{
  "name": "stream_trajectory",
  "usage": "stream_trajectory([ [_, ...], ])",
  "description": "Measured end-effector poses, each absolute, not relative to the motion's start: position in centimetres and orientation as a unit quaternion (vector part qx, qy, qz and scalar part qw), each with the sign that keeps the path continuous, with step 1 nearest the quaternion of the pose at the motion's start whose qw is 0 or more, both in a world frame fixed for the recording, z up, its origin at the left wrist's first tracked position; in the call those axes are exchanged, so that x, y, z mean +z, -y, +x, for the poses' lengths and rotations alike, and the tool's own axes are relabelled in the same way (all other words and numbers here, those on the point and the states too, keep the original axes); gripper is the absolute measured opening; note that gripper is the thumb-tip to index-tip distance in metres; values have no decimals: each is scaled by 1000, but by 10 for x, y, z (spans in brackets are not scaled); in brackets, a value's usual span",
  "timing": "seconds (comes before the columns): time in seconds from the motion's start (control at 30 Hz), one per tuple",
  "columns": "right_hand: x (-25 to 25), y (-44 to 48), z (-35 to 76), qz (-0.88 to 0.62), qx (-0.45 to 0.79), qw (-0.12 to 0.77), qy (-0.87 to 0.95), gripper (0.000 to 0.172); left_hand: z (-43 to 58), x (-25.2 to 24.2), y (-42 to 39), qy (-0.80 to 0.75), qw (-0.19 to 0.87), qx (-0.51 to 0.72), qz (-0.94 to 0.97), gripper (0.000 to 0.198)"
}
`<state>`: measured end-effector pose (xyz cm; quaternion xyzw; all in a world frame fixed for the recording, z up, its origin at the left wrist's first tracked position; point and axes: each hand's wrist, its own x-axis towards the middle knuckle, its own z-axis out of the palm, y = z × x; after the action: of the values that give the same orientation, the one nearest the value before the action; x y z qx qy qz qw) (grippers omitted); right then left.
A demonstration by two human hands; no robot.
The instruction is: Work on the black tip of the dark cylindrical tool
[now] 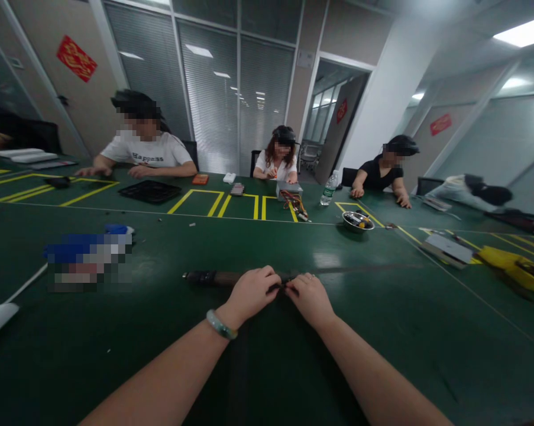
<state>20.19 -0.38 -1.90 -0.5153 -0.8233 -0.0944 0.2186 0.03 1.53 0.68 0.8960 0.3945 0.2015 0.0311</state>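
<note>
A long, slim dark brown thing [226, 278] with a black left end and a small shiny tip lies crosswise on the green table; its exact kind is unclear. My left hand [255, 290], with a pale green bangle [221, 325] at the wrist, is closed over its right part. Close beside it, my right hand [310, 297] has its fingers pinched together at the dark right end. The fingertips of both hands nearly meet. What lies right between them is small, dark and mostly covered by the fingers.
A blurred-out blue and white item [89, 251] lies to the left. Farther back are a black tray [149, 191], a water bottle [329, 189], a metal bowl [358, 222] of small things and a grey box with wires [288, 189]. Several people sit across the table [182, 367].
</note>
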Motion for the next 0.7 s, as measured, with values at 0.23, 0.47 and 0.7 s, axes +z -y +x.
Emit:
stream_trajectory([
  [0.23,-13,5,200,-462,-206,161,847,12,-2,7,-16,-397,47,201,894,9],
  [0.47,-27,-8,205,-415,-192,197,867,14,-4,8,-15,-412,64,211,884,18],
  [0.7,-28,-19,203,-450,-140,106,875,6,-5,10,-12,-367,57,270,888,19],
])
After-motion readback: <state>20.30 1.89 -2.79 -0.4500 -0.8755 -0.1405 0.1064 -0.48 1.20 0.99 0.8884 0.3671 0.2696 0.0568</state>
